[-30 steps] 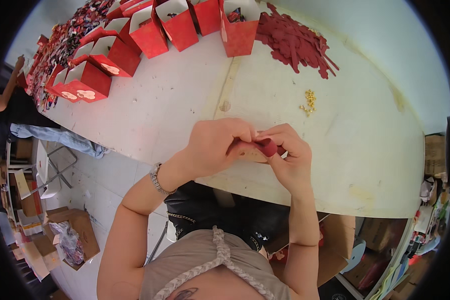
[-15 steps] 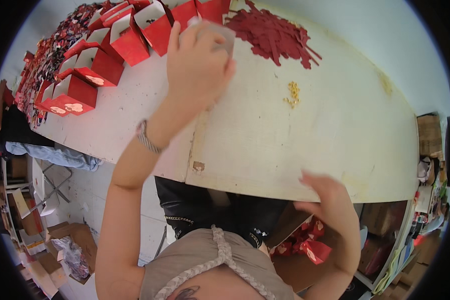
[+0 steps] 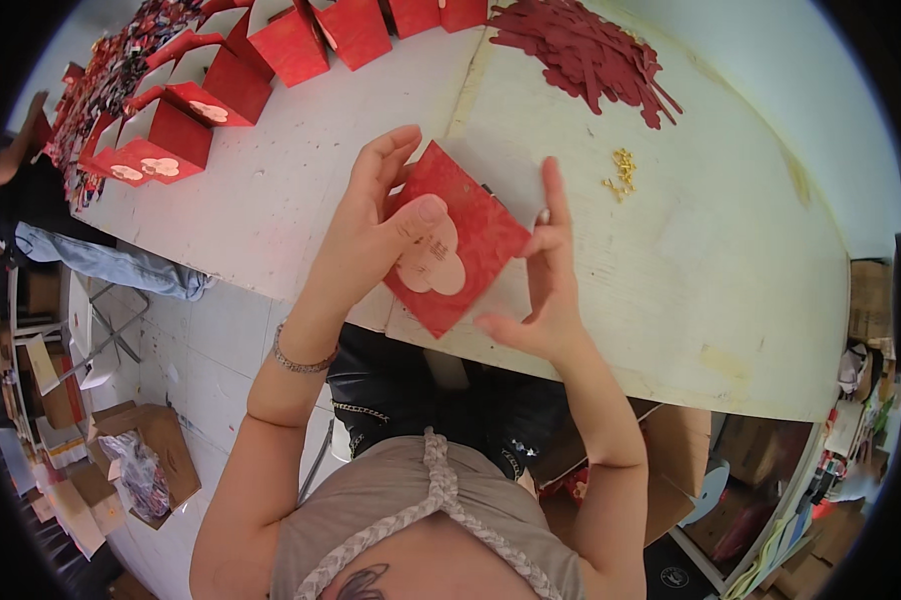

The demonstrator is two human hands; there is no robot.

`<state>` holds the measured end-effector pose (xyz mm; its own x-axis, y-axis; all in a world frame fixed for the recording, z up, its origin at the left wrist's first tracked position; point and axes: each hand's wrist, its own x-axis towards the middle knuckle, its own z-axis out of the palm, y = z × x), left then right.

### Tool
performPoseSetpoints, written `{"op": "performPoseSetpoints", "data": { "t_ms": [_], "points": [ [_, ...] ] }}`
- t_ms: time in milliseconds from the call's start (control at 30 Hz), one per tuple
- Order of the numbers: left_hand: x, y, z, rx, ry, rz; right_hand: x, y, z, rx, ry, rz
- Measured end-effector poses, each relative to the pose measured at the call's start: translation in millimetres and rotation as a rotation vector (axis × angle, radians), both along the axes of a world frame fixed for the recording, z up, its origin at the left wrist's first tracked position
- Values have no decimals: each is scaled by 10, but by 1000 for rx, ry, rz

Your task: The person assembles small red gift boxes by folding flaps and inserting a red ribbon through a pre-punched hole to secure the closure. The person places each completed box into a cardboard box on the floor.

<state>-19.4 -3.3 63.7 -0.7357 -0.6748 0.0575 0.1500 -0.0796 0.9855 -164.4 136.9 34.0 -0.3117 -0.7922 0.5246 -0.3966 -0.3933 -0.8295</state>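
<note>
My left hand (image 3: 376, 230) grips a red paper box (image 3: 476, 225) above the near edge of the table, its thumb across a pale flower-shaped patch on the front. The box is turned so that a corner points toward me. At the box's right corner is my right hand (image 3: 546, 270), its fingers apart and its thumb stretched out below. A bent finger seems to touch that corner, but I cannot tell whether it presses on it. Ahead on the table lie small gold fasteners (image 3: 623, 173) and a heap of dark red strips (image 3: 591, 55).
Open red boxes (image 3: 226, 85) stand in a row along the far left, before a pile of small colourful packets (image 3: 121, 75). Below the table's right side is a cardboard carton (image 3: 676, 450) with red pieces inside. Another carton (image 3: 166, 450) sits on the floor at left.
My left hand has come back from the row of boxes and now holds a red box near me. My right hand has risen from above the carton to the box's right side.
</note>
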Motion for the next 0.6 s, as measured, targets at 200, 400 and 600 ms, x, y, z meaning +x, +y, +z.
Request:
{"op": "performPoseSetpoints", "data": {
  "t_ms": [200,400,600],
  "points": [
    [-43,-132,-340,28,133,-173,-33,-58,-54,-177,270,-138],
    [-126,99,-557,-189,275,-23,-105,45,-232,-91,-95,-72],
    [-150,145,-499,-299,314,7,-63,74,-234,-152,-10,-229]
  ]
}}
